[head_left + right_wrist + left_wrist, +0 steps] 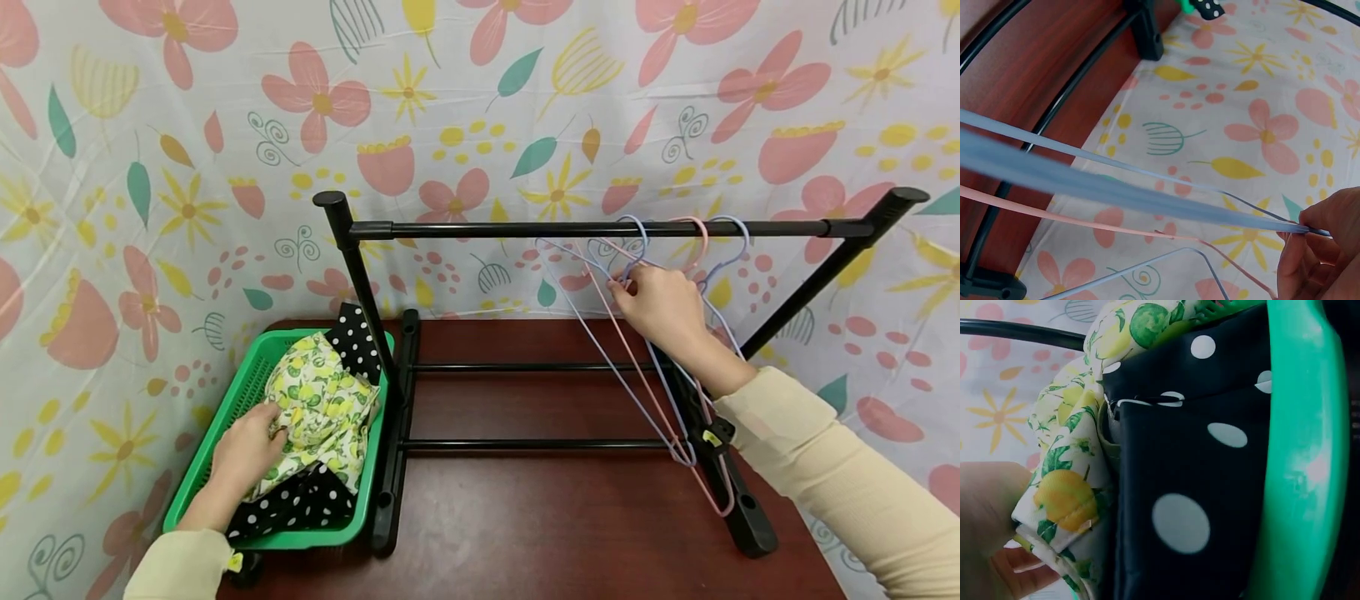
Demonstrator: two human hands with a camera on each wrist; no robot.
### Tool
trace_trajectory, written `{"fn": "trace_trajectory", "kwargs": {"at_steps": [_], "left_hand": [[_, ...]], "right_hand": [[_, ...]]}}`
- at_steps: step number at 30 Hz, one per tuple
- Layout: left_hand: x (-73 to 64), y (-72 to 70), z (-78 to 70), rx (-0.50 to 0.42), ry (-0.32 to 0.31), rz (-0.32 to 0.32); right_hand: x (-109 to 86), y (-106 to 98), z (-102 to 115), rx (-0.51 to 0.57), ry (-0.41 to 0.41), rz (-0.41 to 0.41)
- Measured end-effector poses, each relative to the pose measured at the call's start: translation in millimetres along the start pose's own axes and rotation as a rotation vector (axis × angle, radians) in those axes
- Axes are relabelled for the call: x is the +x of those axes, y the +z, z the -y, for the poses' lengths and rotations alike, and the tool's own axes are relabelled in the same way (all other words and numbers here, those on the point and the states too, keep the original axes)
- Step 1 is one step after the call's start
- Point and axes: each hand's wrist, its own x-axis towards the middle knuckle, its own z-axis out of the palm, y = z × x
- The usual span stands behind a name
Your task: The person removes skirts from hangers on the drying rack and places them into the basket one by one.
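Observation:
My left hand [243, 450] is at the green basket [281, 540], pinching a fold of the lemon-print cloth [315, 400] between thumb and fingers. That cloth lies bunched over a black cloth with white dots [300, 500], inside the basket. At the rack's bar [487, 230], my right hand [663, 304] pinches a blue hanger [1210, 214] just below its hook. The hanger's hook is at the bar. Beside it hang a pink hanger [702, 242] and another blue hanger [738, 242], partly behind my right hand and sleeve.
The black rack's left leg [360, 283] stands close against the basket, and its lower rail [525, 445] crosses above the brown tabletop [540, 517]. A flowered cloth [465, 108] hangs behind and at both sides.

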Motion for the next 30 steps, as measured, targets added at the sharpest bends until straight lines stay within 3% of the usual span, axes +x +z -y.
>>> {"fn": "trace_trajectory", "kwargs": {"at_steps": [6, 10, 12, 16, 19, 21, 27, 30], "left_hand": [[1.3, -2.5, 2.0, 0.051, -0.067, 0.053], [2.9, -3.4, 2.3, 0.048, -0.094, -0.002], [3.2, -2.8, 2.2, 0.038, -0.072, -0.041], [3.2, -2.4, 1.5, 0.066, 0.033, -0.111], [2.9, -2.6, 1.6, 0.095, 0.085, -0.117], [2.8, -2.9, 1.8, 0.089, 0.085, -0.074], [2.0, -3.7, 2.2, 0.013, 0.038, 0.134], [2.1, -8.1, 1.2, -0.003, 0.030, 0.183]], "right_hand": [[0.1, 0.1, 1.0, -0.008, -0.016, -0.030], [0.1, -0.2, 1.7, -0.011, -0.018, -0.033], [0.0, -0.3, 2.5, -0.009, -0.019, -0.032], [-0.2, -0.2, 3.4, -0.013, -0.027, -0.030], [-0.5, 0.5, 3.5, -0.020, -0.033, -0.032], [-0.7, 0.9, 3.6, -0.021, -0.038, -0.042], [-0.3, 0.7, 4.3, -0.019, -0.047, -0.057], [-0.8, -0.8, 5.5, -0.018, -0.041, -0.041]]}}
